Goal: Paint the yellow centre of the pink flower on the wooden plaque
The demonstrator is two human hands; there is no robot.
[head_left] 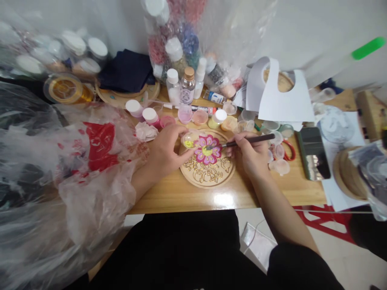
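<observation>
1. Tabletop [169, 198]: wood-grained, smooth and glossy, with a bright reflection by its near edge.
2. Round plaque [208, 185], near that edge: pale, smooth wood; its gold scrollwork [208, 176] looks shiny and metallic.
3. Small cup [193, 138], over the plaque's far left rim: clear, glossy plastic.
4. Brush [256, 139]: dark, smooth handle.
5. Bag [96, 213], across the tabletop's left end: thin, crinkled, shiny plastic.
6. Cut sheet [281, 105], far edge: matt white paper.
7. Phone [314, 153], right end: glossy, mirror-like screen.

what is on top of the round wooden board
On the round wooden board, a pink flower with a yellow centre and gold scrollwork below it. The left hand and right hand cover parts of the edge; what lies beneath cannot be seen.
</observation>
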